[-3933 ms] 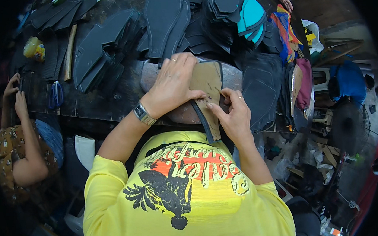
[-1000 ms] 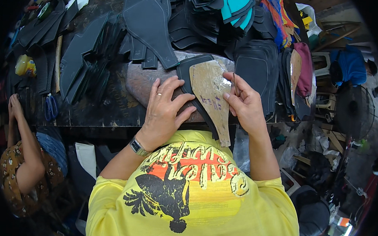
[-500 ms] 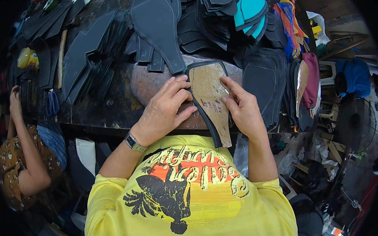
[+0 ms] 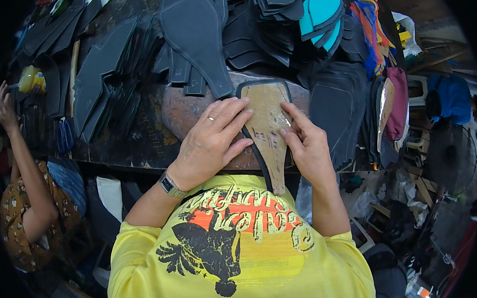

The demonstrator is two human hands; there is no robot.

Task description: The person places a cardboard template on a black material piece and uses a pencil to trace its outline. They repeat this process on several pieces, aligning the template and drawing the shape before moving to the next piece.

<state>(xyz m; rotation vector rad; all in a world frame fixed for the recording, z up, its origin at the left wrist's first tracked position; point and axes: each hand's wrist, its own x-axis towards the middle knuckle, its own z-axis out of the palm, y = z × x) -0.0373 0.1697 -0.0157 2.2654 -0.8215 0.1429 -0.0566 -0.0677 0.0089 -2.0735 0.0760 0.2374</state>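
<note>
A brown board template [image 4: 265, 110] with handwriting lies over a black sheet piece [image 4: 263, 166] of similar outline, whose dark edge shows around its top and left side. The narrow end points toward me, past the table edge. My left hand [image 4: 211, 131] grips the left side, fingertips on the template's upper left edge and thumb beside the black rim. On the right side, my right hand [image 4: 306, 144] holds the template with index finger and thumb on its face; its other fingers are partly hidden. Beneath lies a worn reddish-brown slab [image 4: 181, 111].
Stacks of black cut pieces [image 4: 193, 28] crowd the far side, with turquoise-faced pieces [image 4: 316, 13] among them. More black pieces [image 4: 335, 111] lie to the right. Blue-handled scissors [image 4: 65, 134] rest at left. A co-worker's hand [image 4: 6, 107] is near a yellow bottle [image 4: 33, 79].
The template has turned slightly, its narrow end swinging left, and sits more evenly over the black piece. My left fingertips have come onto its face. The co-worker's hand has moved up and left.
</note>
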